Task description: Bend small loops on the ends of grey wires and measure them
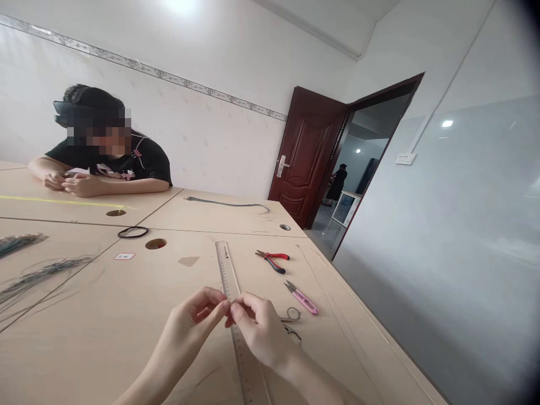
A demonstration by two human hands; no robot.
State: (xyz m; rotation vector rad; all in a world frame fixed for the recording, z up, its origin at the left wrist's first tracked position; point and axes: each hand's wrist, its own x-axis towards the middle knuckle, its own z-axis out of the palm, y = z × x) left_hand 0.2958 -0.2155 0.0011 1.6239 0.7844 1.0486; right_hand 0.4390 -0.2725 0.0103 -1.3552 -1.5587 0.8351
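Over a clear ruler (221,269), my left hand (196,318) and my right hand (262,331) meet fingertip to fingertip. Each is closed in a pinch; whatever lies between the fingers is too small to make out. A thin pale cord (233,270) runs along the ruler's right side, passes beneath my hands and shows again below them. Metal scissors (293,315) lie partly hidden behind my right hand. Farther right are pink thread snips (302,299) and red-and-black pliers (275,261).
A person (113,152) sits across the table with forearms on it. Bundles of dark cords (42,275) lie at left. A black ring (133,232), a cable hole (156,243) and a brown scrap (188,261) are ahead. The table's edge (363,306) slants down the right.
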